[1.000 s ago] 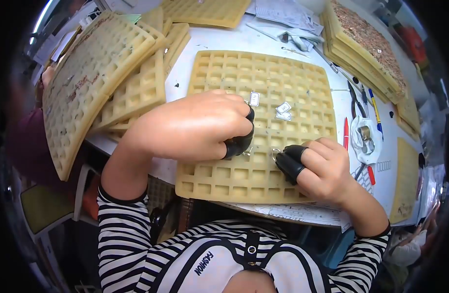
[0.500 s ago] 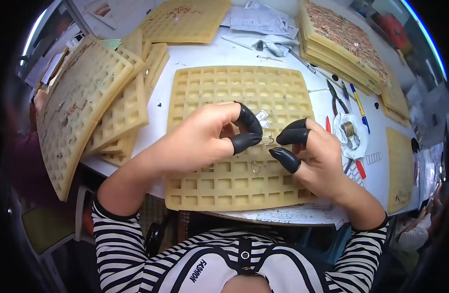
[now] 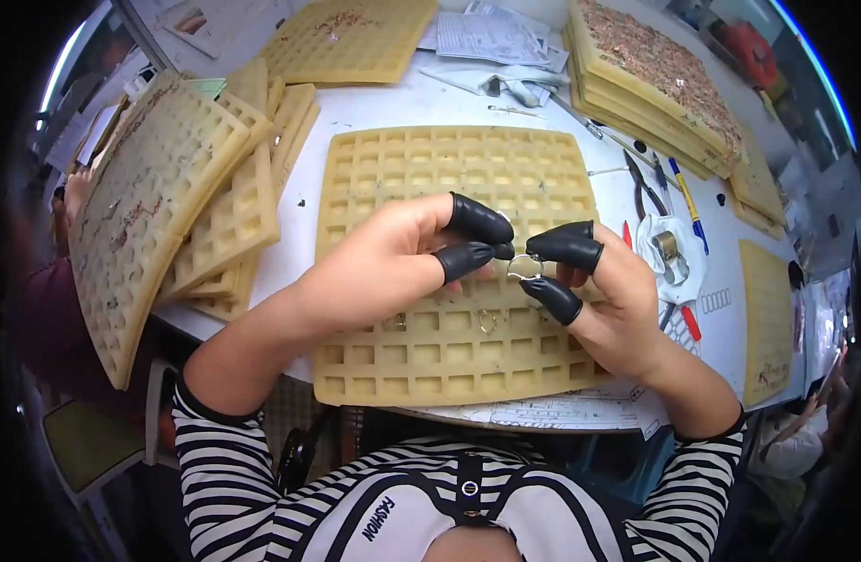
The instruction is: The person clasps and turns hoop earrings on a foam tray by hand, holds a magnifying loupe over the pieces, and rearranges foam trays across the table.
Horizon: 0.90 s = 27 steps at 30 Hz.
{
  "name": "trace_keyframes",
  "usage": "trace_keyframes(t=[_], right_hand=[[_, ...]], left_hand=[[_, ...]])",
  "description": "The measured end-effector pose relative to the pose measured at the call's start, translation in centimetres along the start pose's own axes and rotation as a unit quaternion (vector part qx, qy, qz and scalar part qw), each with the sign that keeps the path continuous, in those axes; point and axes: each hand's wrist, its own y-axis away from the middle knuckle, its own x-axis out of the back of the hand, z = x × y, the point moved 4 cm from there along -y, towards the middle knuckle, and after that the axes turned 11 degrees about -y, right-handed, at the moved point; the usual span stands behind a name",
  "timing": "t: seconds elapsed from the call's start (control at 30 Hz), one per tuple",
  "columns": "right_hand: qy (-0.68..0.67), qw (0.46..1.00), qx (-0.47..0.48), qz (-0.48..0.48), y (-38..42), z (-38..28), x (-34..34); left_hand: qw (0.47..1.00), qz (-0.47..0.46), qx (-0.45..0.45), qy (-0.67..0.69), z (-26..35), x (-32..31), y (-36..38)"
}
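Observation:
Above a yellow tray (image 3: 440, 382) of square pockets, both hands meet with black covers on thumbs and fingers. My right hand (image 3: 619, 286) pinches a thin silver ring (image 3: 525, 268) between thumb and forefinger. Close beside the ring, my left hand (image 3: 402, 242) is closed at the fingertips. A sliver of white shows behind its forefinger, but what those fingers hold is mostly hidden. A second ring (image 3: 487, 322) lies in a tray pocket below the hands.
Stacked yellow trays (image 3: 173, 197) lean at the left; another stack (image 3: 655, 84) stands at the back right. Pliers (image 3: 644, 185), a yellow-blue pen (image 3: 690, 206) and a white cloth (image 3: 672, 253) lie right of the tray. Papers (image 3: 494, 37) lie behind.
The ring has turned so its round opening faces me, and my right fingers have closed on it. Small white tags seen above my left fingertips are now almost hidden.

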Motion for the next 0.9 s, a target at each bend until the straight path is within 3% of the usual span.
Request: trace_keyframes(t=[0.07, 0.17, 0.2, 0.27, 0.47, 0.73, 0.9], right_hand=[[-0.012, 1.000, -0.007, -0.004, 0.0, 0.0, 0.1], [-0.032, 0.999, -0.026, -0.008, 0.0, 0.1, 0.1], [-0.054, 0.997, -0.062, -0.006, 0.1, 0.1, 0.1], [-0.076, 0.992, -0.097, -0.003, 0.2, 0.3, -0.1], [-0.216, 0.956, -0.199, 0.018, 0.7, 1.1, -0.7], [-0.118, 0.987, -0.110, 0.010, 0.1, 0.0, 0.1], [-0.044, 0.999, 0.014, 0.004, -0.2, -0.1, 0.2]], left_hand=[[0.999, 0.007, -0.019, -0.027, -0.1, -0.1, -0.1], [0.980, 0.037, -0.139, -0.137, 0.2, -0.2, 0.1], [0.980, 0.037, -0.139, -0.137, 0.3, -0.2, 0.2], [0.949, 0.059, -0.164, -0.263, 0.9, -0.3, 0.5], [0.918, 0.082, -0.227, -0.316, 0.9, -0.3, 0.5], [0.907, 0.094, -0.244, -0.329, 0.9, -0.3, 0.5], [0.881, 0.110, -0.280, -0.365, 1.1, -0.3, 0.6]])
